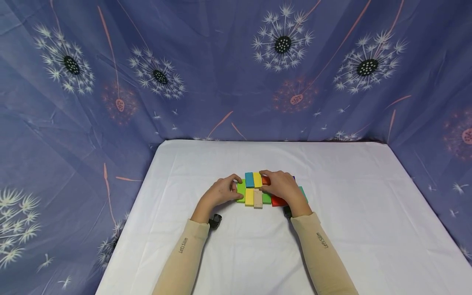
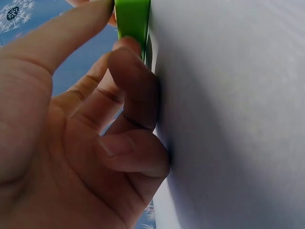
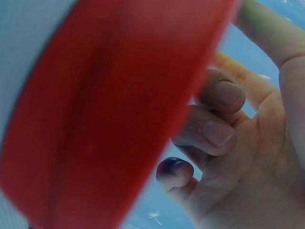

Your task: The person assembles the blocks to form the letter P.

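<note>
Coloured rectangular blocks lie together in two rows on the white-covered table. My left hand (image 1: 221, 191) pinches the light green block (image 1: 241, 191) at the left end, thumb and index finger at its near and far ends. Over the right part bends my right hand (image 1: 282, 185), its thumb and index finger at the two ends of the upper yellow block (image 1: 257, 179). A blue block (image 1: 249, 180) adjoins that one on the left, an orange-red block (image 1: 266, 180) on the right. A large red block (image 3: 119, 105) hides the right fingertips in the right wrist view.
In the near row are a lower yellow block (image 1: 249, 197), a plain wooden block (image 1: 257, 199), a green block (image 1: 266, 199) and a red one. A teal block (image 1: 303, 193) shows beyond the right hand. Patterned blue cloth (image 1: 221, 82) hangs behind the table (image 1: 350, 246).
</note>
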### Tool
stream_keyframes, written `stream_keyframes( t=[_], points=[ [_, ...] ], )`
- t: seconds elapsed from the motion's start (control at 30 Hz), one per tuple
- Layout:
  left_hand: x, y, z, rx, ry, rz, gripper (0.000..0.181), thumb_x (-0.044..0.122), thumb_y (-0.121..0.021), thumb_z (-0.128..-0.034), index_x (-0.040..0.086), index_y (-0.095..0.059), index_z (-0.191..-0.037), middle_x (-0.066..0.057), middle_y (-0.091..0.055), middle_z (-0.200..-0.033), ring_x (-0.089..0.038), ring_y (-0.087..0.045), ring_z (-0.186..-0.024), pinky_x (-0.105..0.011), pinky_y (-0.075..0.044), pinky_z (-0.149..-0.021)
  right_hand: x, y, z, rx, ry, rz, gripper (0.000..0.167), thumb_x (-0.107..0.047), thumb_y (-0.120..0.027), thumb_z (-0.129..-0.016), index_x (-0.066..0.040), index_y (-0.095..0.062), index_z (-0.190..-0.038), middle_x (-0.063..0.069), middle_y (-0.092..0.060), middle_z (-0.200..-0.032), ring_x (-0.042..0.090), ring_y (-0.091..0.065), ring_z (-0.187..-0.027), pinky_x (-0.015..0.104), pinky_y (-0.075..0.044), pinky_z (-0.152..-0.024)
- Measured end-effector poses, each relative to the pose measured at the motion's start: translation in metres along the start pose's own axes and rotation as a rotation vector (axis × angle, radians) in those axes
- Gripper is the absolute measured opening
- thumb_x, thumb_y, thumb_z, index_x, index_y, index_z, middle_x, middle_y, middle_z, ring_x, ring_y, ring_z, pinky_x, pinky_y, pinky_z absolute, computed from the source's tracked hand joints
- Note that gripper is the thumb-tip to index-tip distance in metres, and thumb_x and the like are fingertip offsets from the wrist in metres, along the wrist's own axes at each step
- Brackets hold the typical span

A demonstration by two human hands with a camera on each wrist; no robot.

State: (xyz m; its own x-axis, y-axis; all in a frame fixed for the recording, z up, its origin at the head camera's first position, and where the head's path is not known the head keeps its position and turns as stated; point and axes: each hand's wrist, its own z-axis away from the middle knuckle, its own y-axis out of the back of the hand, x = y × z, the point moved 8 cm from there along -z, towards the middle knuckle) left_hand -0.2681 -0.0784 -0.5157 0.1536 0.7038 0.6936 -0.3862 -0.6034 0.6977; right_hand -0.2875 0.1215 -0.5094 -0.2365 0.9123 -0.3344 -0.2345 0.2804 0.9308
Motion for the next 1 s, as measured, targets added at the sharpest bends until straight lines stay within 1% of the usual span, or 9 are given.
stream_keyframes(
  t=[0.13, 0.33, 0.43, 0.63, 0.73, 0.87, 1.0],
  points=[
    [-0.001, -0.002, 0.001, -0.012, 0.003, 0.009, 0.051, 0.027, -0.088, -0.0876, 0.016, -0.066, -0.132, 0.002, -0.064, -0.085, -0.012, -0.052, -0.069, -0.029, -0.042, -0.067, 0.0, -0.001, 0.0, -0.007, 0.001, -0.015, 0.063, -0.044, -0.08, -0.093, -0.02, -0.061, -0.148, 0.013, -0.076, -0.126, 0.027, -0.064, -0.097, 0.053, -0.053, -0.102],
    [-0.003, -0.003, 0.001, -0.009, 0.006, 0.008, 0.05, 0.027, -0.088, -0.0877, 0.017, -0.065, -0.131, 0.003, -0.066, -0.083, -0.013, -0.054, -0.068, -0.03, -0.043, -0.068, 0.001, -0.003, -0.002, -0.005, 0.007, -0.02, 0.064, -0.046, -0.082, -0.091, -0.014, -0.062, -0.143, 0.01, -0.077, -0.109, 0.024, -0.062, -0.087, 0.046, -0.056, -0.092],
    [-0.005, -0.004, 0.001, -0.009, 0.014, 0.007, 0.05, 0.028, -0.088, -0.0874, 0.019, -0.065, -0.13, 0.004, -0.067, -0.081, -0.013, -0.055, -0.067, -0.03, -0.044, -0.069, 0.003, -0.003, -0.003, 0.001, 0.005, -0.027, 0.066, -0.047, -0.083, -0.09, -0.013, -0.062, -0.142, 0.009, -0.077, -0.108, 0.023, -0.062, -0.086, 0.045, -0.057, -0.088],
    [-0.006, -0.003, 0.001, -0.006, 0.025, 0.023, 0.049, 0.028, -0.089, -0.0871, 0.02, -0.066, -0.13, 0.004, -0.067, -0.079, -0.014, -0.056, -0.067, -0.031, -0.044, -0.07, 0.004, 0.003, -0.003, 0.041, -0.003, -0.054, 0.067, -0.048, -0.084, -0.087, -0.013, -0.064, -0.14, 0.01, -0.078, -0.111, 0.024, -0.065, -0.084, 0.046, -0.058, -0.087],
    [-0.006, -0.003, 0.0, -0.007, 0.028, 0.027, 0.05, 0.028, -0.089, -0.0869, 0.02, -0.066, -0.13, 0.004, -0.068, -0.079, -0.014, -0.056, -0.067, -0.031, -0.044, -0.07, 0.005, 0.006, -0.002, 0.052, -0.016, -0.071, 0.067, -0.049, -0.085, -0.087, -0.014, -0.064, -0.14, 0.009, -0.077, -0.105, 0.023, -0.063, -0.081, 0.044, -0.057, -0.083],
    [-0.007, -0.003, -0.001, -0.008, 0.038, 0.025, 0.05, 0.029, -0.089, -0.0869, 0.021, -0.066, -0.13, 0.004, -0.068, -0.079, -0.014, -0.057, -0.068, -0.031, -0.044, -0.071, 0.005, 0.012, -0.004, 0.056, -0.02, -0.089, 0.067, -0.05, -0.084, -0.087, -0.015, -0.063, -0.141, 0.008, -0.072, -0.094, 0.022, -0.059, -0.076, 0.038, -0.052, -0.075],
    [-0.007, -0.003, -0.001, -0.009, 0.039, 0.02, 0.05, 0.029, -0.089, -0.0874, 0.021, -0.066, -0.131, 0.005, -0.068, -0.079, -0.014, -0.057, -0.068, -0.032, -0.044, -0.073, 0.003, 0.019, -0.008, 0.076, -0.01, -0.1, 0.068, -0.05, -0.084, -0.087, -0.015, -0.062, -0.142, 0.006, -0.07, -0.09, 0.02, -0.058, -0.072, 0.033, -0.047, -0.068]
  ],
)
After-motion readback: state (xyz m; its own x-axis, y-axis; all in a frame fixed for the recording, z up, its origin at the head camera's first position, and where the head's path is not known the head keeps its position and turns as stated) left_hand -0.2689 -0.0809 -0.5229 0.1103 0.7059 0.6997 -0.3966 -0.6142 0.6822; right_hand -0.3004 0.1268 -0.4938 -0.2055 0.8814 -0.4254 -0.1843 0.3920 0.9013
